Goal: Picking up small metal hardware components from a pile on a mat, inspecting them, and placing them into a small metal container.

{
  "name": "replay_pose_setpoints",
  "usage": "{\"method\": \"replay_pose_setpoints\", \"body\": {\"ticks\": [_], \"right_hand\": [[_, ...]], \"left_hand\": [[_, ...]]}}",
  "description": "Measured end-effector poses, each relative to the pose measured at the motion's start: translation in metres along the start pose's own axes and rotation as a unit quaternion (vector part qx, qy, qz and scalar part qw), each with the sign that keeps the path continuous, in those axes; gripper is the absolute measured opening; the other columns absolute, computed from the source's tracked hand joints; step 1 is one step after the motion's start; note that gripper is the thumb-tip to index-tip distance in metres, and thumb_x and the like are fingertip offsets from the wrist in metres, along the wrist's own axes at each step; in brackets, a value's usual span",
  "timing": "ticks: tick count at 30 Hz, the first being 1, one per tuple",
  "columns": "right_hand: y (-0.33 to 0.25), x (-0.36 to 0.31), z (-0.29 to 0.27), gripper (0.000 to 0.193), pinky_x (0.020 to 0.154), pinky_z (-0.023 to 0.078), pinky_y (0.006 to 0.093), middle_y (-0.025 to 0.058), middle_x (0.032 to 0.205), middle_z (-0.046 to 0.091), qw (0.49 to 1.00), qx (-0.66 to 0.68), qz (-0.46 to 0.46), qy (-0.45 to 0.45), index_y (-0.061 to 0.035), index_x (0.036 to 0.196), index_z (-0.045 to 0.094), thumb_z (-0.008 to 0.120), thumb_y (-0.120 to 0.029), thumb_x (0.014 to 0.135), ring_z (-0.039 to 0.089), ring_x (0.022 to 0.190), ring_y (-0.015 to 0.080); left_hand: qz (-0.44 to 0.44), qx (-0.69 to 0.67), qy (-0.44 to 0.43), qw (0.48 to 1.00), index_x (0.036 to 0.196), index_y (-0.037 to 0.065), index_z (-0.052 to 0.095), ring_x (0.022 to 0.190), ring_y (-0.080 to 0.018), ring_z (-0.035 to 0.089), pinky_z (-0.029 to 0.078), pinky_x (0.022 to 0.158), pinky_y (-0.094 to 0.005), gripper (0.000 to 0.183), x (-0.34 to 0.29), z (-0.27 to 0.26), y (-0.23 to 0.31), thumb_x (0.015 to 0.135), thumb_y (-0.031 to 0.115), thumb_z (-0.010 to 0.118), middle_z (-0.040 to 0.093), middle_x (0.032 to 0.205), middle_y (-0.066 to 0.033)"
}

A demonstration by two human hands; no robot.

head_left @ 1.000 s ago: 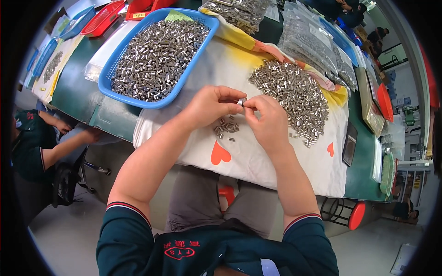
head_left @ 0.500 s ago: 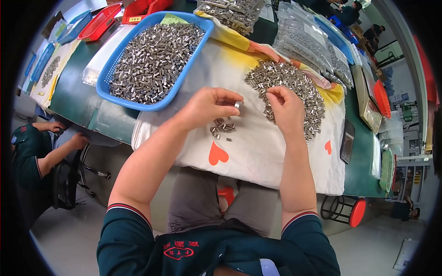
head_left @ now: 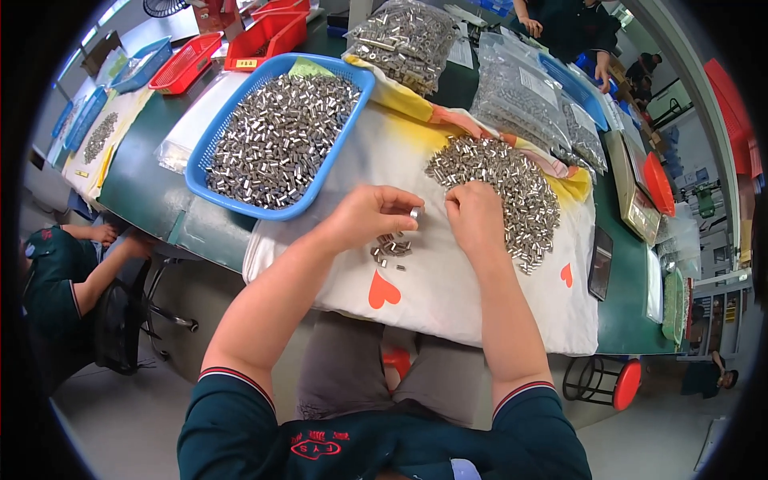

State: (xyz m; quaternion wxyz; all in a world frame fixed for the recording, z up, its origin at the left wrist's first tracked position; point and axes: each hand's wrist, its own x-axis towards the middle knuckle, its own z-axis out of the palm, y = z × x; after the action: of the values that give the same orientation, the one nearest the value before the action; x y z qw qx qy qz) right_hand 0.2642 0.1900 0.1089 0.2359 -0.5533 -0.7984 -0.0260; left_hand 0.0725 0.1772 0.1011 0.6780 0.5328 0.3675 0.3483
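Note:
Between the thumb and fingers of my left hand (head_left: pixel 374 214) is a small shiny metal ring-like piece (head_left: pixel 415 214). My right hand (head_left: pixel 475 214) is closed in a pinch, its fingertips turned down over the cloth; what they hold, if anything, is hidden. It is at the left edge of a large heap of short metal cylinders (head_left: pixel 524 196). Below my left hand lies a small cluster of similar cylinders (head_left: pixel 389 251). A white cloth (head_left: pixel 448 296) with orange hearts and yellow edges is spread under all of these.
A blue plastic basket (head_left: pixel 192 172) full of metal cylinders stands at the left. Bags of metal parts (head_left: pixel 402 44) and clear bags (head_left: pixel 520 92) lie at the back. Right of the cloth are a dark phone-like slab (head_left: pixel 600 264) and a scale (head_left: pixel 636 196). Other people work nearby.
My right hand has moved left, away from the big heap and nearer my left hand. My left hand keeps the metal piece. The whole view has shifted slightly, and a co-worker's hands show at the back.

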Motion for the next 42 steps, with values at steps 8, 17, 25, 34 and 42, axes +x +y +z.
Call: {"method": "replay_pose_setpoints", "body": {"ticks": [8,17,25,34,42], "right_hand": [[-0.023,-0.009,-0.011,0.011,0.055,0.042,0.0204,0.0046,0.072,0.058,0.889,0.435,0.12,-0.084,-0.0011,0.08,0.059,0.058,-0.008,0.072,0.052,0.059,0.0081],[-0.028,-0.013,-0.015,0.008,0.06,0.042,0.0208,0.0011,0.072,0.057,0.902,0.404,0.118,-0.098,-0.0016,0.077,0.059,0.059,-0.005,0.07,0.05,0.064,0.007],[-0.03,-0.01,-0.014,0.009,0.059,0.043,0.0224,0.0033,0.069,0.058,0.881,0.452,0.09,-0.109,-0.0006,0.077,0.058,0.06,-0.006,0.07,0.052,0.061,0.0087],[-0.037,-0.018,-0.009,0.007,0.059,0.043,0.0343,0.0092,0.069,0.055,0.963,0.266,-0.032,0.015,-0.0037,0.071,0.054,0.058,-0.004,0.065,0.054,0.066,0.0257],[-0.022,-0.014,-0.017,0.01,0.061,0.044,0.0239,0.0063,0.076,0.06,0.922,0.377,0.048,-0.077,-0.0012,0.08,0.06,0.06,-0.004,0.07,0.056,0.067,0.0121]], "left_hand": [[0.0,-0.004,0.022,1.0,0.106,-0.002,0.052,0.078,-0.0086,0.056,0.046,0.068,-0.0202,0.031,-0.002,-0.003,-0.006,0.076,0.001,0.058,0.059,0.089,-0.005],[-0.018,-0.013,0.018,1.0,0.107,-0.005,0.05,0.081,-0.0114,0.057,0.047,0.07,-0.022,0.033,-0.001,0.001,0.004,0.076,0.0,0.058,0.059,0.092,-0.0082],[0.01,-0.02,0.032,0.999,0.106,-0.005,0.052,0.081,-0.0115,0.057,0.046,0.072,-0.0222,0.032,-0.003,-0.005,0.004,0.075,0.0,0.059,0.059,0.092,-0.0081],[0.001,0.006,0.047,0.999,0.105,-0.004,0.054,0.082,-0.0096,0.057,0.046,0.071,-0.0211,0.032,-0.003,0.002,-0.001,0.074,0.0,0.061,0.06,0.092,-0.007],[-0.006,-0.001,0.031,1.0,0.105,-0.003,0.054,0.08,-0.0097,0.057,0.047,0.068,-0.0205,0.032,0.005,0.001,-0.002,0.074,0.001,0.061,0.061,0.09,-0.0077]]}}
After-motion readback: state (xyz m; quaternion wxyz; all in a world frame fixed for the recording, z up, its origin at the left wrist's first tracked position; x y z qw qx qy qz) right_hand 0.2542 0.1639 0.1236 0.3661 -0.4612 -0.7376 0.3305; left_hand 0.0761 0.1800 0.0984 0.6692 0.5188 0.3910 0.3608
